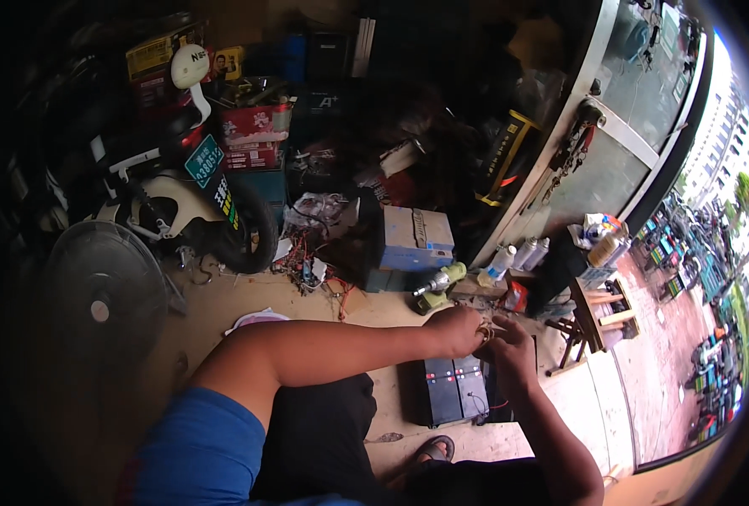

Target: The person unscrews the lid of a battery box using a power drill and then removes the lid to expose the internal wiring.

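My left hand [459, 332] is closed, its arm reaching across from the left in a blue sleeve. Beside it, almost touching, is my right hand [512, 347], with fingers bent and pressed together. A small looped, thin thing [486, 331] shows between the fingertips; its kind is too small to make out. Both hands are above a block of dark batteries [453, 395] on the floor. Red and black terminals and a thin red wire show on the batteries. Just past my left hand, a green cordless drill [440, 287] stands on the floor.
A blue-and-white carton [416, 239] sits beyond the drill. Spray cans [530, 253] and a bottle line the door side, near a wooden stool [602, 316]. Left are a fan [100, 295] and an electric scooter [180, 198]. Tangled wires [309, 270] litter the floor.
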A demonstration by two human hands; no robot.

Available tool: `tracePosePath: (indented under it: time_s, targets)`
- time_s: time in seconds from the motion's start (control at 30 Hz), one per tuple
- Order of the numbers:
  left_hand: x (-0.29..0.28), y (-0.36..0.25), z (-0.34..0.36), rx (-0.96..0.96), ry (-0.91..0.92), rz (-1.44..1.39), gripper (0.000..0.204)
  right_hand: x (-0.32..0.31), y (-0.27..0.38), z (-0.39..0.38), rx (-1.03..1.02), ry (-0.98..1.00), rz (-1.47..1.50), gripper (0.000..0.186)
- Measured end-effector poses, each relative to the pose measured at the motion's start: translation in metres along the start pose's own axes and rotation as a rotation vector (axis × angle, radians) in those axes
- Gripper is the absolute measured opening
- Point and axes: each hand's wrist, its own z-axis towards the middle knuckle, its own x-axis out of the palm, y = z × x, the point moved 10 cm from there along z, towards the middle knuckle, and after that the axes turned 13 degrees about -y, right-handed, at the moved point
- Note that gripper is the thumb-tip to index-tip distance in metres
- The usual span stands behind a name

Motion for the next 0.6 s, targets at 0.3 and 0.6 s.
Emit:
tracePosePath:
  time_s: [0.3, 0.6]
  targets:
    - [-0.007, 0.041, 0.008, -0.115, 0.116, 0.064, 0.036, 0.004, 0.034, -0.005, -0.396, -0.056, -0.417, 0.036]
    - [-0.198, 0.248, 0.029, -0.628, -0.501, 0.485, 0.024, -0.029, 0.026, 0.011, -0.228, 0.054, -0.310, 0.031]
